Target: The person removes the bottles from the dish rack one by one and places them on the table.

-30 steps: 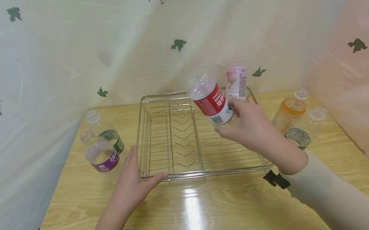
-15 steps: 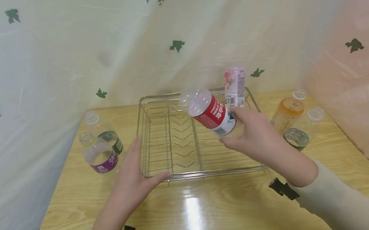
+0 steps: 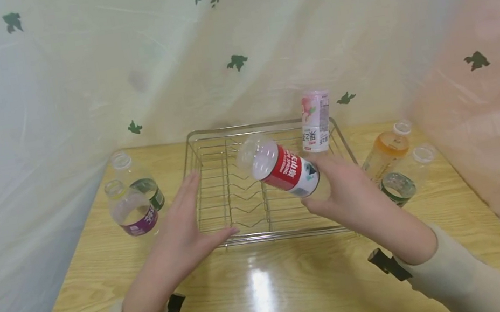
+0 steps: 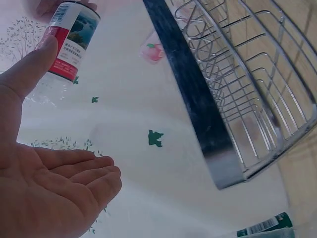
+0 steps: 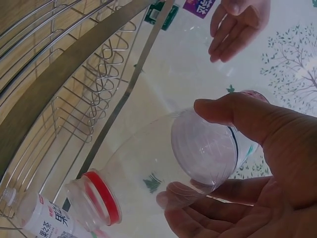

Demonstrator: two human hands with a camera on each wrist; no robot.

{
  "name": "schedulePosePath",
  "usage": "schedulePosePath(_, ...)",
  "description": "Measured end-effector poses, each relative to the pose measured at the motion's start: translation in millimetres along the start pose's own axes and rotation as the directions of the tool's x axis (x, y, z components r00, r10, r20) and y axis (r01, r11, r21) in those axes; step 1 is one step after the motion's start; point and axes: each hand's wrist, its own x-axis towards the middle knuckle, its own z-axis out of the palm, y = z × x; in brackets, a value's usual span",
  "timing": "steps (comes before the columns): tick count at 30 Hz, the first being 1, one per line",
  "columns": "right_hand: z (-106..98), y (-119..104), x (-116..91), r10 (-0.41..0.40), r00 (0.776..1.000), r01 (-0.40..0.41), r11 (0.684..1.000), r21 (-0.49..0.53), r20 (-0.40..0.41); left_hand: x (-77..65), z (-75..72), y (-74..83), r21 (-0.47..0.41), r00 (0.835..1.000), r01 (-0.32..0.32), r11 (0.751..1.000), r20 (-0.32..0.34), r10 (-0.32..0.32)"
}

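My right hand [image 3: 348, 184] grips a clear plastic bottle [image 3: 288, 170] with a red and white label, tilted above the wire dish rack [image 3: 287, 234]. In the right wrist view, the bottle's open neck with its red ring [image 5: 105, 198] points down-left, and thumb and fingers wrap its clear shoulder. My left hand [image 3: 178, 230] is spread at the rack's front left corner, its thumb overlapping the rim in the head view. Nothing is in its palm [image 4: 54, 193]. A pink-labelled bottle [image 3: 315, 121] stands neck down in the rack's back right part.
Left of the rack stand a purple-labelled bottle [image 3: 140, 222] and a green-labelled bottle [image 3: 149, 188]. To its right are an orange-topped bottle [image 3: 386, 150] and another clear green-labelled bottle [image 3: 399, 187]. The wooden table [image 3: 224, 302] meets a patterned curtain [image 3: 169, 81] behind.
The red-labelled bottle has come down and toward me in my right hand, tipping further left. My left hand has shifted slightly right and its fingers have risen at the rack's corner.
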Motion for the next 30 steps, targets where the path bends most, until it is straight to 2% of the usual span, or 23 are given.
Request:
schedulePosePath(4, 1.3, 0.1, -1.5, 0.008, 1.0, -0.008, 1.0, -0.006, 0.015, 2.7, -3.8, 5.6, 0.012, 1.0, -0.016, 1.0, 0.015, 0.016)
schedulePosePath(17, 2.5, 0.5, -7.9, 0.017, 0.999, -0.014, 0.998, -0.068, 0.044, 7.5, -10.4, 12.3, 0.035, 0.998, -0.01, 0.999, 0.057, 0.008)
schedulePosePath(30, 5.9, 0.8, -10.5, -0.03, 0.999, 0.033, 0.998, -0.054, 0.045, 10.0, -9.7, 18.8, 0.05, 0.995, 0.007, 0.999, 0.097, -0.012)
